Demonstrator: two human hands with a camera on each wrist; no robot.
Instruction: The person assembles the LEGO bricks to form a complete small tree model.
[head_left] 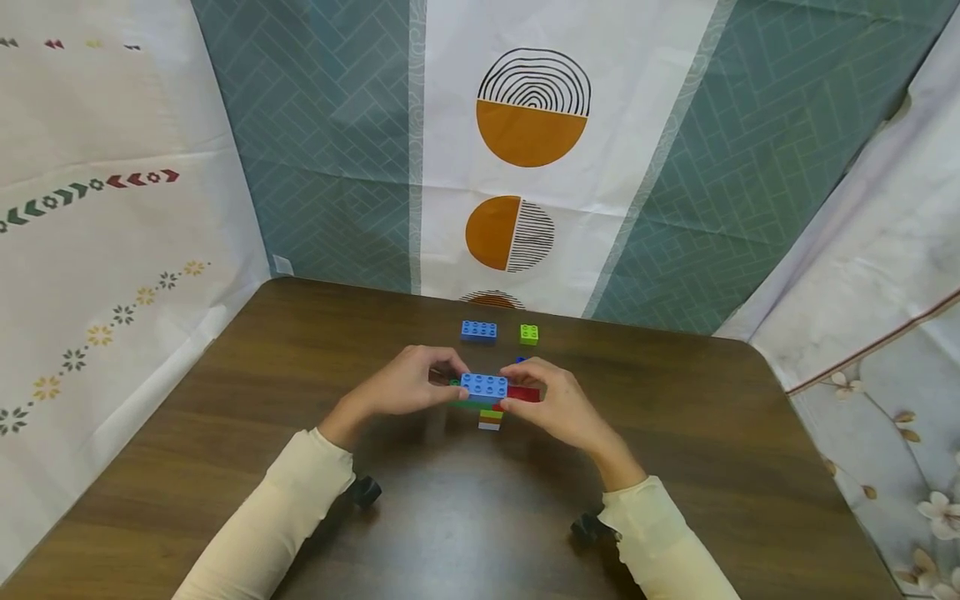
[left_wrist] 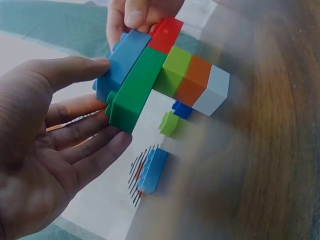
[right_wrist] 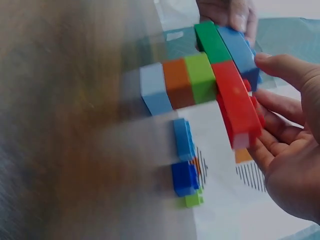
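Note:
A light blue building brick (head_left: 483,387) sits along the top of a brick model, between both hands. My left hand (head_left: 401,382) pinches its left end between thumb and fingers. At the other end, my right hand (head_left: 558,404) pinches the same brick, its lower fingers beside the red brick (right_wrist: 237,102). Below the light blue brick lie a green brick (left_wrist: 137,85) and the red one, end to end. Under these a column of lime (left_wrist: 175,70), orange (left_wrist: 194,77) and white (left_wrist: 214,90) bricks points down. Studs show on top of the light blue brick.
Behind the hands, another blue brick (head_left: 478,332) and a small lime brick (head_left: 528,335) stand on the brown table (head_left: 225,375). A dark blue brick (right_wrist: 184,179) is close to them, partly hidden by the right hand in the head view. Patterned cloth (head_left: 337,167) hangs behind the table.

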